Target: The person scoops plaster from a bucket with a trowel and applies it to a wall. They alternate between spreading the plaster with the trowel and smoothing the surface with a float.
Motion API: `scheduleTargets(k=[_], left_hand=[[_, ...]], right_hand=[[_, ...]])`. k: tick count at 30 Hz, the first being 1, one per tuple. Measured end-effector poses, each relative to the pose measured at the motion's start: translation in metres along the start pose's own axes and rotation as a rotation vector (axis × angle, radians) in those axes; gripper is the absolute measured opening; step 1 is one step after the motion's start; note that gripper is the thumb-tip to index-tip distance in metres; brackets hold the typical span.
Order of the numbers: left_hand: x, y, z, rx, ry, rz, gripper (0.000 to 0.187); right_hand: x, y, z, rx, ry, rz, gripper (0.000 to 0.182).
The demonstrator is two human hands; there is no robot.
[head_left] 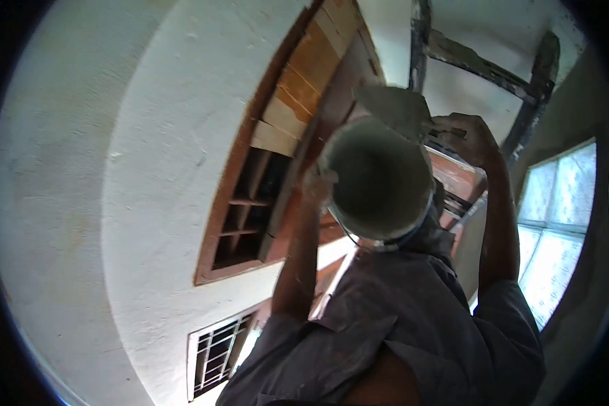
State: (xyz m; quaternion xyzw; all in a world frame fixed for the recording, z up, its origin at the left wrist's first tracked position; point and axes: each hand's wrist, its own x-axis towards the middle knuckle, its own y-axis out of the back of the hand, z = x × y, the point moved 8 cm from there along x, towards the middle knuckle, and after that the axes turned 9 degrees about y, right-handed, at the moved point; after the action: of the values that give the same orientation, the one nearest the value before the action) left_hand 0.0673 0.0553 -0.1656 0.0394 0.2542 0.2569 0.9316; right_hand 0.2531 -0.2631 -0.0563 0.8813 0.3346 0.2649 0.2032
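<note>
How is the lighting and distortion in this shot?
Head view: fisheye bends the white wall and wooden frame into curves, and a black vignette rings the edges; the window at right is blown out by glare; the bucket and the person holding it are backlit, dim and slightly soft.

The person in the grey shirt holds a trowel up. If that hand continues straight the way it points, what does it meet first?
The hand points its trowel at the brown wooden frame, likely first; depth is unclear.
</note>
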Motion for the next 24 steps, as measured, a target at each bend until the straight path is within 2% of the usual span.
scheduleTargets(k=[2,4,7,9,12,14,16,18,19,22,24], left_hand=[[0.010,-0.008,0.004,-0.110,0.006,-0.036,0.050],[0.011,-0.021,0.020,-0.138,-0.016,-0.130,0.052],[0.010,-0.034,0.034,-0.088,-0.027,-0.232,0.053],[0.012,-0.036,0.032,-0.108,0.007,-0.255,0.056],[0.026,-0.019,0.017,-0.129,0.031,-0.230,0.059],[0.024,-0.010,0.011,-0.139,0.062,-0.202,0.062],[0.022,-0.004,0.006,-0.191,0.072,-0.201,0.062],[0.022,0.000,0.004,-0.114,0.066,-0.128,0.063],[0.018,0.000,0.001,-0.075,0.070,-0.092,0.063],[0.007,-0.007,0.011,-0.179,0.023,-0.124,0.061],[0.012,-0.002,0.003,-0.082,0.002,-0.092,0.059]], right_hand=[[-0.030,-0.004,0.043,-0.286,0.009,-0.095,0.026],[-0.060,-0.022,0.076,-0.479,0.093,-0.223,0.026],[-0.107,-0.038,0.131,-0.562,0.082,-0.164,0.021],[-0.137,-0.023,0.171,-0.313,-0.276,-0.018,0.020],[-0.162,0.002,0.172,-0.506,-0.339,0.085,0.018],[-0.180,0.020,0.157,-0.916,-0.087,0.198,0.016],[-0.177,0.035,0.141,-0.898,-0.226,0.242,0.021],[-0.167,0.046,0.126,-0.481,-0.525,0.241,0.025],[-0.159,0.038,0.113,-0.246,-0.415,0.200,0.031],[-0.149,-0.001,0.065,0.300,-0.752,-0.096,0.030],[-0.154,-0.036,0.062,0.537,-0.658,-0.288,0.031]])
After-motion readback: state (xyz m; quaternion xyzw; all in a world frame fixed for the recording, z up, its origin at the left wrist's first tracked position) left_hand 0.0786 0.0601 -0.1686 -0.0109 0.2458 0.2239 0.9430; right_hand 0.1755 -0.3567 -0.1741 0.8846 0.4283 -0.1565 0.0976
